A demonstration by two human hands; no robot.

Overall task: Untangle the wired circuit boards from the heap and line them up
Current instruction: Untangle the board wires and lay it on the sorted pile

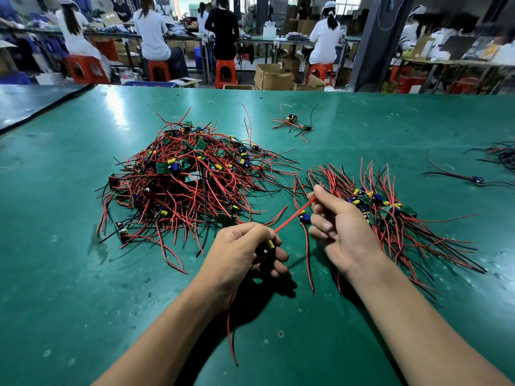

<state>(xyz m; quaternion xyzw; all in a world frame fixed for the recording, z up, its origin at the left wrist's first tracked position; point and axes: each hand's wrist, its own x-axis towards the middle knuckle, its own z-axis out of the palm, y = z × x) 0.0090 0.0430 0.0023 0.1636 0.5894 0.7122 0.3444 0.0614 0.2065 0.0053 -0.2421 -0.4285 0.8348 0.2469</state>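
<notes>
Head view: the green bench mat carries all the work. Largest on it is the heap of wired circuit boards, centre-left, its red and black leads crossed every way. By its bulk, the greater part of your task lies ahead.

To its right, just beside your right hand, sits the sorted row: boards overlapping in a line, leads fanned away from you and toward you. It is clearly smaller than the heap, so judge yourself well under halfway.

Your left hand is curled round one board, whose yellow capacitor shows between the fingers, with leads trailing below the wrist. Your right hand pinches the far end of a red lead between thumb and forefinger, and the lead runs taut between the two hands. This is the board in transit, clear of the heap and not yet laid in the row. A second board with a blue capacitor hangs just by the right fingers; whether they hold it cannot be told.

Count:
- one heap and one row, the boards in each too overlapped to number
- one bunch cut off at the right edge
- one far cluster of what look like two boards
- one lone board near the bunch
- two hands, one board gripped
</notes>
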